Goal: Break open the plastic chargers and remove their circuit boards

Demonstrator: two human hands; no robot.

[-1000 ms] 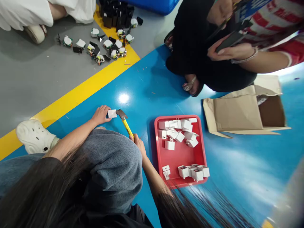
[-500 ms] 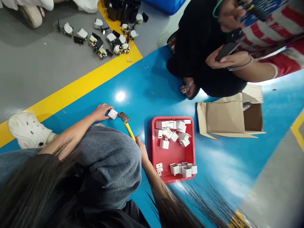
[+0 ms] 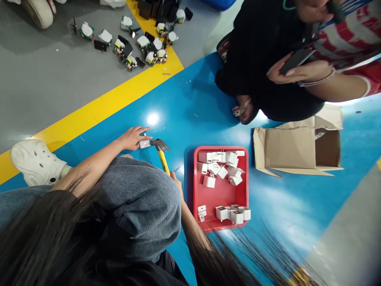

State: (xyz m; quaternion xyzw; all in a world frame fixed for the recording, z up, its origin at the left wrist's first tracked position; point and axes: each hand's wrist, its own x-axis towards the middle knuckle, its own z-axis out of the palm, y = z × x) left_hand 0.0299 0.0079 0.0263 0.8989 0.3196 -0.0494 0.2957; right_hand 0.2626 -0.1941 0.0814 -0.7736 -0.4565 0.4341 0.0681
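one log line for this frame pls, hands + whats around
left hand: steadies white block on blue floor | right hand: grips hammer, head at block | near: red tray of white parts

Bright overhead lighting; glare spot on the blue floor (image 3: pixel 153 118) beyond my hands. Edges blurred, smeared and warped, especially lower right.

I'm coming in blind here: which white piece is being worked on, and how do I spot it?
Start at the red tray on the blue floor, then look left past the yellow-handled hammer. The white block lies on the floor at the hammer's head, under the left hand. Unlike the other white pieces, it lies alone outside the tray.
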